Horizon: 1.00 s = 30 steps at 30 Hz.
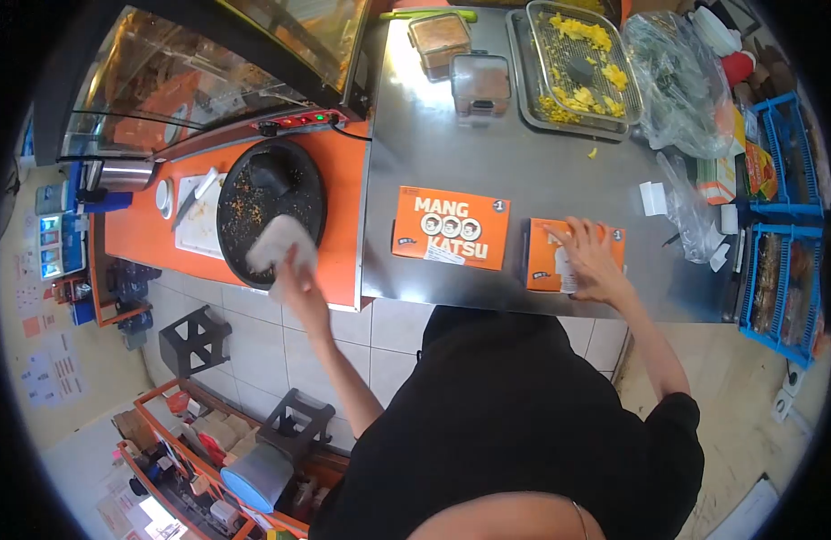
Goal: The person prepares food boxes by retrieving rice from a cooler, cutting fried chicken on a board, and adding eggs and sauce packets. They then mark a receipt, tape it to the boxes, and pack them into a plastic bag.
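Observation:
My left hand holds a pale, whitish cloth or paper, blurred by motion, over the lower right edge of a round black tray with crumbs on it. On the steel table, my right hand rests with fingers spread on top of an orange box near the front edge. To its left lies another orange box printed "MANG KATSU". The two boxes are apart.
Two lidded containers and a tray with yellow food stand at the table's back. Plastic bags lie at the right, near blue racks. A knife lies on a white board. A glass display case is upper left.

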Available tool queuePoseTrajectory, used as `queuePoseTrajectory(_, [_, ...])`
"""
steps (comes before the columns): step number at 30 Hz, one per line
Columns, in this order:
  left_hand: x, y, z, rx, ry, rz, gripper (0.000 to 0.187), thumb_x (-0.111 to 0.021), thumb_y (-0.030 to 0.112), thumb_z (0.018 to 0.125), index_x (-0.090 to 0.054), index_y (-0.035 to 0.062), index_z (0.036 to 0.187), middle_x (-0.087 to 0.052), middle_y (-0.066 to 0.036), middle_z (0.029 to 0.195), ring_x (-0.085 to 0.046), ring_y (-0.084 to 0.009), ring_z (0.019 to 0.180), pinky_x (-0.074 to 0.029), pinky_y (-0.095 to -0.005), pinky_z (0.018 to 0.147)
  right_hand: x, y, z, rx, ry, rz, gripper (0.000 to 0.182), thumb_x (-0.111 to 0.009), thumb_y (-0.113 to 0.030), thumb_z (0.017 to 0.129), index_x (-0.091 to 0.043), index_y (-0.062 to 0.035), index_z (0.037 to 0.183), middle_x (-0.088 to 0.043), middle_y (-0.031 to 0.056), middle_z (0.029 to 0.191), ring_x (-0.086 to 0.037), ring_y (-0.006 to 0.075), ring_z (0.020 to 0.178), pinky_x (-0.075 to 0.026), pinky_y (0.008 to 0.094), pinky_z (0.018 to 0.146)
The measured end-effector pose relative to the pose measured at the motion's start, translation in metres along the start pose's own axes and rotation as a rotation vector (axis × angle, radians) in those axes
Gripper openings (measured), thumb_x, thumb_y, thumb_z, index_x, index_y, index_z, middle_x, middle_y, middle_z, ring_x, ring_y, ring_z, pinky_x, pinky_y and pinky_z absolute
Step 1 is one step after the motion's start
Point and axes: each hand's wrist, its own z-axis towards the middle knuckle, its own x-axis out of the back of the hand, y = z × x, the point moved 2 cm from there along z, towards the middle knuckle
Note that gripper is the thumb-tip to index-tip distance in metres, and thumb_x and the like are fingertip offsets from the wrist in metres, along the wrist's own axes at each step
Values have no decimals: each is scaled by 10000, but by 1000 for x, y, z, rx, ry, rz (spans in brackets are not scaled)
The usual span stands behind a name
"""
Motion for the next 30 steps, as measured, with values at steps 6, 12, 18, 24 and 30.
queuePoseTrajectory(6, [-100,12,0,105,-539,-317,585,-516,344,865,-334,-25,1281,-328,-213,1325,-307,-301,1246,-225,-368,1026,80,-63,-10,-63,97,125,1045,-793,-188,406,-287,-199,1320,-321,134,1230,-328,326,1149,-199,520,940])
queuePoseTrajectory(12, [-119,-9,11,396,-863,-780,546,-369,439,912,-364,43,1288,-356,-145,1325,-278,-252,1258,-210,-353,1027,54,-139,83,116,123,42,1039,-775,-234,457,-253,-165,1352,-323,163,1247,-319,321,1168,-190,538,931])
queuePoseTrajectory(18, [-116,11,24,568,-977,-906,660,-240,579,886,-355,89,1313,-357,-114,1339,-312,-236,1247,-220,-355,1031,52,-141,94,-42,191,84,990,-736,-384,576,-203,-135,1372,-224,181,1353,-216,317,1262,-163,544,988])
queuePoseTrajectory(24, [-127,20,18,663,-1090,-964,728,-265,618,862,-326,53,1318,-410,-108,1293,-409,-239,1174,-327,-355,979,-81,-78,68,-588,596,1604,814,-568,-468,780,-195,-19,1348,-202,137,1393,-170,269,1301,-95,361,1056])
queuePoseTrajectory(30, [-153,-13,-6,812,-961,-1233,477,-374,414,919,-398,53,1230,-522,-89,1122,-542,-213,1004,-465,-341,851,-111,-104,69,-466,869,1852,774,-501,-458,819,-172,-9,1356,-242,124,1384,-180,233,1301,-104,333,1061])
